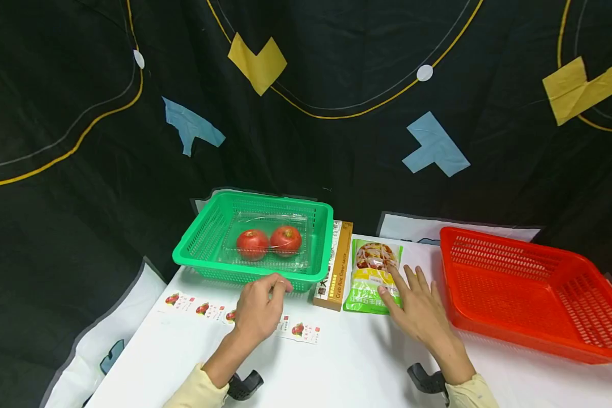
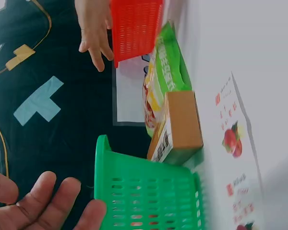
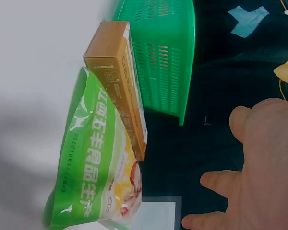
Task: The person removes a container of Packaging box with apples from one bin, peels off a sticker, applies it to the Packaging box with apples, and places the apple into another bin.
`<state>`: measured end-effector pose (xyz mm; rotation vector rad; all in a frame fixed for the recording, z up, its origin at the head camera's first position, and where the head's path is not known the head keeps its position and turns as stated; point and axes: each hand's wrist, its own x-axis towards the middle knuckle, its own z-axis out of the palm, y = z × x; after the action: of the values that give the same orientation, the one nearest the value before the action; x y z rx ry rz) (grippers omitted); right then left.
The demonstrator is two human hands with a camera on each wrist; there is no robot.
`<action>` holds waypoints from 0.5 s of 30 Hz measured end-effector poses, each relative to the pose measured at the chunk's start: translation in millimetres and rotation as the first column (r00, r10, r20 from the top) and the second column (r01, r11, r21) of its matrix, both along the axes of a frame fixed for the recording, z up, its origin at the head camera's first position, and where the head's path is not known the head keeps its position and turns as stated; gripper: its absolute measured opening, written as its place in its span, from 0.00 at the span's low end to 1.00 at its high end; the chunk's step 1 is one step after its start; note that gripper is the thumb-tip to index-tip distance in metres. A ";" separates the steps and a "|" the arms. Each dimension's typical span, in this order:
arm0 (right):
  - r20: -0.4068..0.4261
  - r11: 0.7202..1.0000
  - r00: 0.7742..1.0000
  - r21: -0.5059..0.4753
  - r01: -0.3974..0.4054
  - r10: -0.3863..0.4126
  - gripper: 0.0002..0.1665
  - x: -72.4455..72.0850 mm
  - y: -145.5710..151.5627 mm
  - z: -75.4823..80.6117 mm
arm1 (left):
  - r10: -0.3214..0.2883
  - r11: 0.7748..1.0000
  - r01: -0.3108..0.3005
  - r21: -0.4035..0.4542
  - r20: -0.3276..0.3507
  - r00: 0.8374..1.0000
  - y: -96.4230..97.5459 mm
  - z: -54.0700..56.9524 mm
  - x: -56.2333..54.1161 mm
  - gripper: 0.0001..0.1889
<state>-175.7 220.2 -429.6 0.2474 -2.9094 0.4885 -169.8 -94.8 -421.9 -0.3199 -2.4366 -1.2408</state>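
Observation:
In the head view, my left hand (image 1: 261,306) hovers in front of the near rim of a green basket (image 1: 199,266), holding nothing. The left wrist view shows its fingers (image 2: 62,196) loosely bent and apart. Inside the basket is a clear plastic clamshell box (image 1: 265,218) with two red apples (image 1: 253,245). My right hand (image 1: 419,309) is spread over the right edge of a green and yellow food packet (image 1: 369,277). In the right wrist view, air shows between that hand and the packet (image 3: 93,158). Between basket and packet lies a long brown box labelled crab roe flavor sauce (image 1: 340,266).
A red basket (image 1: 510,294) stands on the right of the white table (image 1: 347,368). A strip of fruit-printed labels (image 1: 298,331) lies along the front left, partly hidden by the left hand. Behind the table hangs a black cloth (image 1: 326,158) with tape pieces.

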 end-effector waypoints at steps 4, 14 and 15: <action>-0.005 1.000 1.000 0.005 -0.006 0.006 0.42 -1.8 -0.6 0.5 | -0.036 0.992 0.018 0.123 0.149 0.988 -2.7 -2.9 -4.8 0.20; 0.010 1.000 1.000 0.001 -0.003 0.003 0.42 -3.2 -1.8 -2.9 | -0.059 0.969 -0.018 0.248 0.300 0.952 -6.6 -12.3 -12.7 0.25; 0.010 1.000 1.000 0.000 -0.003 0.003 0.42 -3.1 -1.9 -3.1 | -0.061 0.967 -0.020 0.253 0.308 0.950 -6.7 -13.6 -13.8 0.25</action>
<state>-178.7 218.3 -432.8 0.2508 -2.9193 0.4910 -183.6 -101.5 -435.5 -0.0779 -2.4897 -1.7054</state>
